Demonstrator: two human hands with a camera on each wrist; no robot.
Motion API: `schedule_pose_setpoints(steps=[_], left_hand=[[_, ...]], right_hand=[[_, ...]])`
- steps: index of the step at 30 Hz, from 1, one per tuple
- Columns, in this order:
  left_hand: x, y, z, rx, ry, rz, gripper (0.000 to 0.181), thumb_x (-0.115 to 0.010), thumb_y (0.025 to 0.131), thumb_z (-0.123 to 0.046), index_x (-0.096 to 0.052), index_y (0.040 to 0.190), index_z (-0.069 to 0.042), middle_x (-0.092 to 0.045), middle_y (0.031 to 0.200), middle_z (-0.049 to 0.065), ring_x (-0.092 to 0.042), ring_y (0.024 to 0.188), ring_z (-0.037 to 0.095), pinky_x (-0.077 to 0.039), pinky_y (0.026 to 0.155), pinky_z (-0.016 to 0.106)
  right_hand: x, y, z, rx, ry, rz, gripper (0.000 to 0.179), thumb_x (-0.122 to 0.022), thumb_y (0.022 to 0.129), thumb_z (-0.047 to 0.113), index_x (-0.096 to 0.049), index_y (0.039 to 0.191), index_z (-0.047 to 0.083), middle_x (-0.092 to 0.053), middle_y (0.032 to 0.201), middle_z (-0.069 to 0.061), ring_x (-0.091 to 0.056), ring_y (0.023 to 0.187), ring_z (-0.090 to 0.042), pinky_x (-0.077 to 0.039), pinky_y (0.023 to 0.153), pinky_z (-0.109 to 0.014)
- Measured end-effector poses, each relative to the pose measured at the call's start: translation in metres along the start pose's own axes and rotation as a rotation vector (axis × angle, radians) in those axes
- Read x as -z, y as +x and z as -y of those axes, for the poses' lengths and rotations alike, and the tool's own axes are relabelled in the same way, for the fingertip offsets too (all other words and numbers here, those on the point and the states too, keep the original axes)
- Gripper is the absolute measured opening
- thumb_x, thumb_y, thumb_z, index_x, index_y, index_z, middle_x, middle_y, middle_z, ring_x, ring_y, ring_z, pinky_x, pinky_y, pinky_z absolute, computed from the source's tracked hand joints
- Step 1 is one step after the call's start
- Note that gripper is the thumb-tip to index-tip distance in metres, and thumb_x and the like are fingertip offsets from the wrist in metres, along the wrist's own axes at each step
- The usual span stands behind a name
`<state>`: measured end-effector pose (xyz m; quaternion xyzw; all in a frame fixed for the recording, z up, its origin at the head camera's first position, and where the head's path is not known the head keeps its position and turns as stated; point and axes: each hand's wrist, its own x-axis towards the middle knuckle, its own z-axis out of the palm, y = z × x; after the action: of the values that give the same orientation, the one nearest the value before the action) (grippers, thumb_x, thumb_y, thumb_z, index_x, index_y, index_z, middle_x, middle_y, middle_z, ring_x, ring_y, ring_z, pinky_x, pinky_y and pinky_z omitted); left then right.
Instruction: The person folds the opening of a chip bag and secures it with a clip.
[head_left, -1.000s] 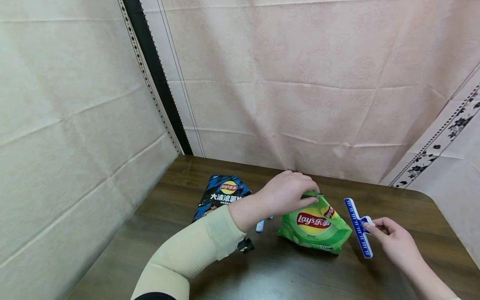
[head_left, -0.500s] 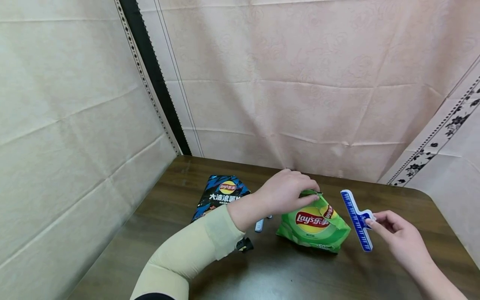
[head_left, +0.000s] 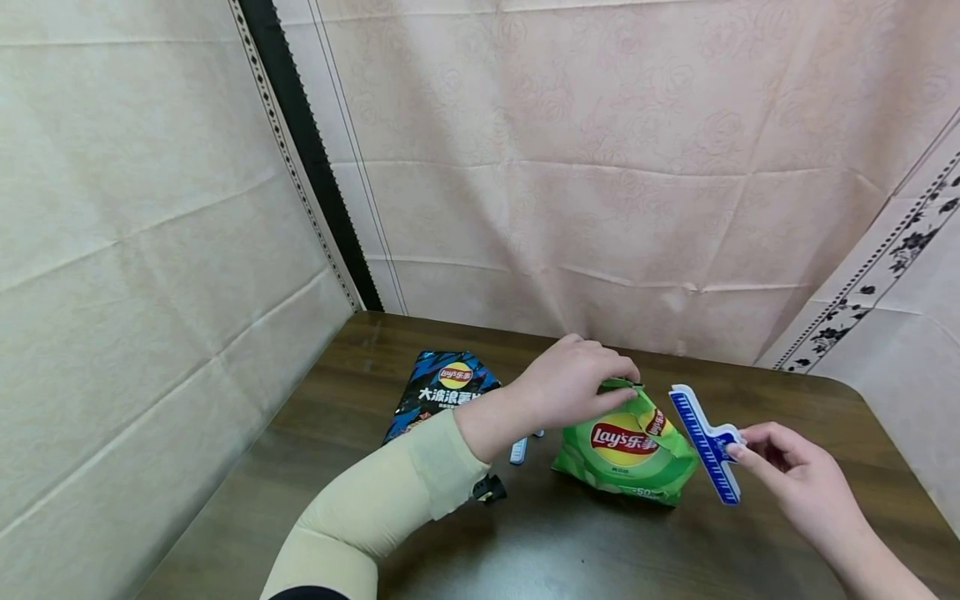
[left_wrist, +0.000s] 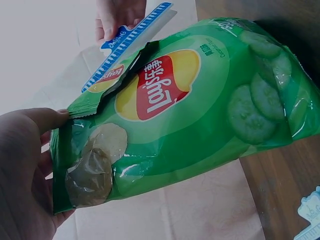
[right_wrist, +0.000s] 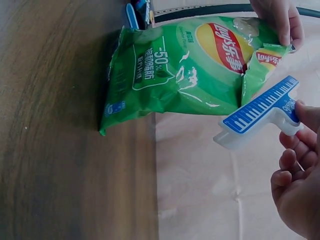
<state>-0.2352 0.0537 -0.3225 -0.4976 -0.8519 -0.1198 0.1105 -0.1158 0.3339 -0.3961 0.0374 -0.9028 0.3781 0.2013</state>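
Note:
A green bag of potato chips (head_left: pixel 626 454) stands on the table, its top torn and one corner flap folded over. My left hand (head_left: pixel 573 383) pinches the bag's top edge, thumb on the near side, as the left wrist view shows. To the right of the bag, my right hand (head_left: pixel 802 479) pinches a blue and white bag clip (head_left: pixel 707 446) by its handle, above the table. In the right wrist view the clip (right_wrist: pixel 260 111) lies close to the bag's folded flap (right_wrist: pixel 264 65); whether they touch I cannot tell.
A dark blue chip bag (head_left: pixel 442 387) lies at the back left of the table (head_left: pixel 360 367), partly behind my left forearm. Another clip (head_left: pixel 519 451) lies between the two bags, mostly hidden. Cloth curtains (head_left: pixel 600 167) close off the back and left.
My right hand has raised the clip slightly and brought it left, closer to the green bag, tilting it more. My left hand keeps its hold on the bag's top.

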Motion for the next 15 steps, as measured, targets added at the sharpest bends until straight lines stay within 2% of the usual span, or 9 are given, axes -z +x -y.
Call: schedule_pose_setpoints(steps=[10,15], left_hand=[[0.0028,-0.0005,-0.0013,-0.015,0.024,-0.005,0.025,-0.056,0.100,-0.041,-0.071,0.117,-0.029,-0.069,0.111,-0.018,-0.058,0.101,0.001,-0.038,0.087,0.024],[0.0033,-0.0006,-0.0021,-0.019,0.028,-0.003,0.025,-0.056,0.101,-0.040,-0.071,0.117,-0.029,-0.069,0.110,-0.018,-0.058,0.101,0.001,-0.038,0.087,0.024]], right_hand=[[-0.0002,0.0010,0.0094,0.136,0.009,0.012,0.015,-0.075,0.087,0.003,-0.069,0.092,0.016,-0.061,0.080,0.011,-0.047,0.066,-0.006,-0.036,0.054,-0.023],[-0.0013,0.0042,0.0109,0.172,-0.004,0.028,0.018,-0.076,0.086,0.004,-0.069,0.090,0.020,-0.060,0.084,0.011,-0.047,0.069,-0.005,-0.037,0.057,-0.021]])
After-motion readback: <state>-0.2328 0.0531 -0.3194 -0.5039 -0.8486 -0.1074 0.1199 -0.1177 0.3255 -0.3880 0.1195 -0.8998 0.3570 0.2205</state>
